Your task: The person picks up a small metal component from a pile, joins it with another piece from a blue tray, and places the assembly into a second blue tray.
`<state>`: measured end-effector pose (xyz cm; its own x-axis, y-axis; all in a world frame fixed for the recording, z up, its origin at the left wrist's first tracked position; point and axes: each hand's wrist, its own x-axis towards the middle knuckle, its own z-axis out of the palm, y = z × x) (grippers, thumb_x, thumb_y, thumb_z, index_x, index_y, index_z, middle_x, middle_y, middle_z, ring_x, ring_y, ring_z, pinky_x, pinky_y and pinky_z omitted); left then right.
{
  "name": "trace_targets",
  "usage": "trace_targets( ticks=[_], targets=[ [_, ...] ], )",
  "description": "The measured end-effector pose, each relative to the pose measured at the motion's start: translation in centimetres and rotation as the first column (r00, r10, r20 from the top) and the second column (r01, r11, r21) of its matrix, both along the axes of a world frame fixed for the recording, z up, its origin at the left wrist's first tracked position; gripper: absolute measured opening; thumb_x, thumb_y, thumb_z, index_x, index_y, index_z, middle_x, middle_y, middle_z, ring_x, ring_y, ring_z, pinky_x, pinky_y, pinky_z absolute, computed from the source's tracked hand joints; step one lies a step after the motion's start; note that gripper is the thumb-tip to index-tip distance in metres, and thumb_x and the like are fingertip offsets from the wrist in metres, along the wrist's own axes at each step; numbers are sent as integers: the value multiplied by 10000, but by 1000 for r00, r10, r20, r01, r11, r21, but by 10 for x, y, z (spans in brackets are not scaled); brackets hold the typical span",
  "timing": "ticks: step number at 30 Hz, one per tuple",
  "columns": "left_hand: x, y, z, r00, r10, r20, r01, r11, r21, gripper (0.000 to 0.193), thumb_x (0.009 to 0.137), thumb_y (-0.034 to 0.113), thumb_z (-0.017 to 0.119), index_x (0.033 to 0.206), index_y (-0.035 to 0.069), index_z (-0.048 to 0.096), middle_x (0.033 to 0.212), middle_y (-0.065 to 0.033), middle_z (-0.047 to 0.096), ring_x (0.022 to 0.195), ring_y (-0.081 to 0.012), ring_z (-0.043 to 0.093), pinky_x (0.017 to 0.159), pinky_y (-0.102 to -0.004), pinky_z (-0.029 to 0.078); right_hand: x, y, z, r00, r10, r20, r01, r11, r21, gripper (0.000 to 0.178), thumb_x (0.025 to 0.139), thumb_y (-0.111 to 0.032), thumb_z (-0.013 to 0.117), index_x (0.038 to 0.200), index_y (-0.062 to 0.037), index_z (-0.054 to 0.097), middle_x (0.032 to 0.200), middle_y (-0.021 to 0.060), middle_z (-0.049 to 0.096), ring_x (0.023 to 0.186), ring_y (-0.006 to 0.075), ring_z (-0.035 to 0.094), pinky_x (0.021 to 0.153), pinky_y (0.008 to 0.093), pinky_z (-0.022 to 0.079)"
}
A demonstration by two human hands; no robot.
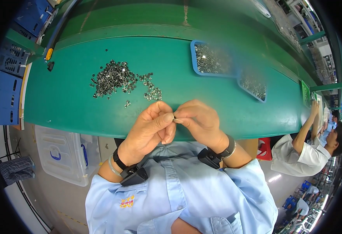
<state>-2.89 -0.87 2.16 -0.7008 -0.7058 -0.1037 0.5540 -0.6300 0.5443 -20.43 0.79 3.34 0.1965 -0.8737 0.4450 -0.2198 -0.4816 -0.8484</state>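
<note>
A clear plastic box (60, 156) sits on the floor (73, 201) at near left, blue crates (2, 105) farther left; a red stool (265, 149) and a co-worker (301, 162) at right.

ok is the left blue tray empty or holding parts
Not empty: the left blue tray holds many small metal parts; its right side is blurred.

Wears lt-blue shirt (221, 183), blk wrist straps (118, 159) w/ boxes (134, 177).

left grip (152, 123), right grip (203, 120): pinching small part (174, 118) | metal pieces (116, 79): heaped on table (69, 113)
</note>
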Motion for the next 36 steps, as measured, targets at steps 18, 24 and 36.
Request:
trace_targets(
  ticks=[18,24,36],
  targets=[
    [1,0,3,988,-51,149,53,999,-6,204,938,253,525,874,61,497,589,-42,509,467,-139,454,433,-268,365,-4,2,-10,999,19,29,-20,1000,19,97,784,-63,689,846,-52,616,806,45,632,720,169,583,624,281,470],
    [0,3,6,985,-26,169,29,999,-17,206,933,254,538,871,60,499,591,-44,517,474,-136,467,435,-261,364,-4,2,-12,998,33,51,-36,998,52,106,788,-58,686,857,-53,605,808,50,628,719,171,581,626,280,470],
    [2,4,7,990,-53,128,49,998,31,225,943,279,520,870,66,504,595,-48,529,486,-130,484,433,-247,346,-2,1,-11,995,68,75,-70,997,24,109,788,-29,679,866,-47,605,831,60,625,731,168,580,631,275,478]
  ],
)
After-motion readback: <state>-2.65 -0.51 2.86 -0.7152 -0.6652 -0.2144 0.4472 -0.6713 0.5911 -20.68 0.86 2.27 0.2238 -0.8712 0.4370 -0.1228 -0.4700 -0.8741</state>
